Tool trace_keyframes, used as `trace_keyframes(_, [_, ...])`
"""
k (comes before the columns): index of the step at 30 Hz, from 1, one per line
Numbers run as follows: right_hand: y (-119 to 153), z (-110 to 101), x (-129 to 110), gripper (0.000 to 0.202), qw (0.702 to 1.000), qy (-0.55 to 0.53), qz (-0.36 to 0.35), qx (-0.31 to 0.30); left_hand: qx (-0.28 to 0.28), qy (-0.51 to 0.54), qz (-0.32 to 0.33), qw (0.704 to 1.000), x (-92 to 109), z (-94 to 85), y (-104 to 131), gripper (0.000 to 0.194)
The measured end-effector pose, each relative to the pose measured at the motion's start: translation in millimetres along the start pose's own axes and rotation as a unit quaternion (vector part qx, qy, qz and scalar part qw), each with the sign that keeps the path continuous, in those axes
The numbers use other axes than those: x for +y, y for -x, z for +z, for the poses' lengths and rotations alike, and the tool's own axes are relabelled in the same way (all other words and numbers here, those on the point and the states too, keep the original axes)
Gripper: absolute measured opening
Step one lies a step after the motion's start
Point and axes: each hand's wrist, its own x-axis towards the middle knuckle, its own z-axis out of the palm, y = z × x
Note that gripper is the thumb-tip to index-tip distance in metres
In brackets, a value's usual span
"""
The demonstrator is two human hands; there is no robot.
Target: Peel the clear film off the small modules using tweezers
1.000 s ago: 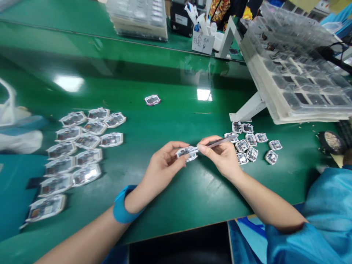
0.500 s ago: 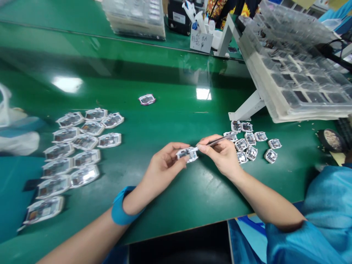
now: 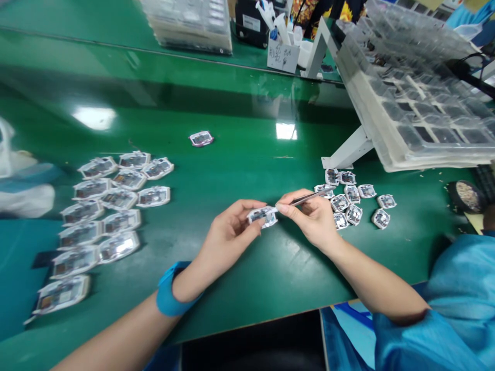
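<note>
device [image 3: 267, 216] held in left fingers [image 3: 250, 232]

My left hand [image 3: 220, 242], blue band [image 3: 170, 293] at the wrist: one white-framed electronic module [image 3: 266, 215], pinched between thumb and fingers. My right hand [image 3: 319, 222]: slim metal tweezers [image 3: 307, 198], tip at the module's right end. Green tabletop [image 3: 247, 304], beneath both. To the left, similar modules [image 3: 121, 221], laid in a close cluster; to the right, smaller-looking modules [image 3: 351, 194], grouped near a white bracket [image 3: 350, 148]. Beyond my hands, one purple-edged module [image 3: 201, 138], lying apart. Upper right, a clear compartmented tray [image 3: 441, 157], tilted; below it, a dark bowl [image 3: 456, 198] of pale bits. At the back, a hand-lettered white box [image 3: 283, 56] of white implements, beside stacked clear plastic trays [image 3: 189, 31].
</note>
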Motion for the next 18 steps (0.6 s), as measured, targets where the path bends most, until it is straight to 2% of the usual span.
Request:
trace_keyframes(7, [3,0,1,0.009,0.999,0.038,-0.021,-0.012,0.009,0.023,-0.028,0.999,-1,-2.2,0,0.028])
trace_keyframes(12, [4,3,1,0.01,0.999,0.052,-0.012,0.011,0.025,0.063,-0.053,0.996,-6,-0.1,-2,0.032])
trace_keyframes(18, [6,8,1,0.01,0.999,0.038,0.0,0.018,0.045,0.072,-0.044,0.995,-16,3.3,-4,0.027])
